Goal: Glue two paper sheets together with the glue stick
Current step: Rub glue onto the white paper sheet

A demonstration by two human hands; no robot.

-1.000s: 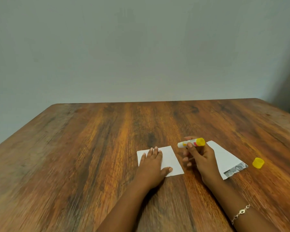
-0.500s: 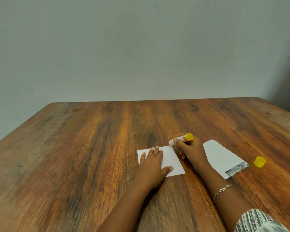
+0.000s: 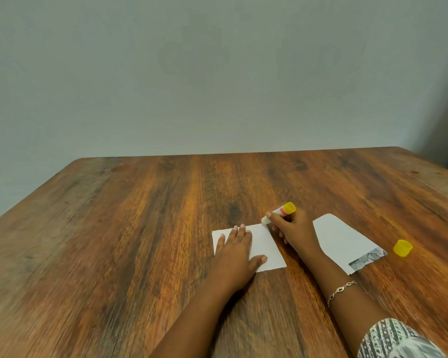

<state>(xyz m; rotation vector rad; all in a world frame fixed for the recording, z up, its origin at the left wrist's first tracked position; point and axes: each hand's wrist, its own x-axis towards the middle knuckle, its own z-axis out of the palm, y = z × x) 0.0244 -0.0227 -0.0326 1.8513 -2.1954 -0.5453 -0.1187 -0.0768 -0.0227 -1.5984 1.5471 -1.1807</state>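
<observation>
A small white paper sheet lies on the wooden table. My left hand rests flat on it with fingers spread. My right hand grips an uncapped glue stick with a yellow base; its white tip touches the sheet's far right corner. A second white sheet with a printed grey strip at its near end lies to the right, partly behind my right wrist.
The glue stick's yellow cap stands on the table right of the second sheet. A plain wall rises behind the table's far edge. The table's right edge runs close beyond the cap.
My right hand carried the glue stick left and away from me, from above the second sheet to the first sheet's far right corner, tip now down on the paper. My left hand stayed put.
</observation>
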